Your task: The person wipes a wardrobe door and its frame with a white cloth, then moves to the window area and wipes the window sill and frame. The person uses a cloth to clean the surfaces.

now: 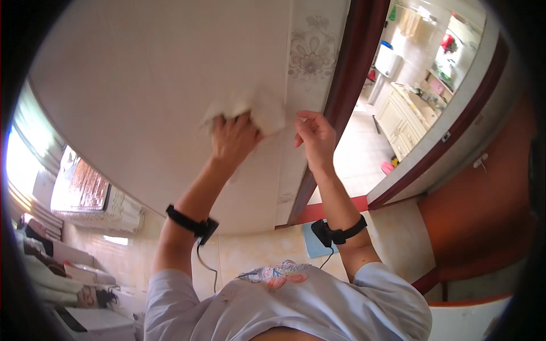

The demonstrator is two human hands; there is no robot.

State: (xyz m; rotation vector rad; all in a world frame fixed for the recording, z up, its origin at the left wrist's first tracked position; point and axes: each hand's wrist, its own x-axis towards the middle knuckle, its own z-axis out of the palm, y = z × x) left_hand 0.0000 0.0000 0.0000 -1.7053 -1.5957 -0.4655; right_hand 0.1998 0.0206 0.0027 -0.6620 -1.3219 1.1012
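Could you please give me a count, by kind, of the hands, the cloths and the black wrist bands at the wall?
Hands: 2, the left hand pressing the cloth against the wall, the right hand beside it
White cloth: 1
Black wrist bands: 2, left wrist band, right wrist band
Total: 5

Crumpled white cloth (250, 111), pressed flat against the pale wall
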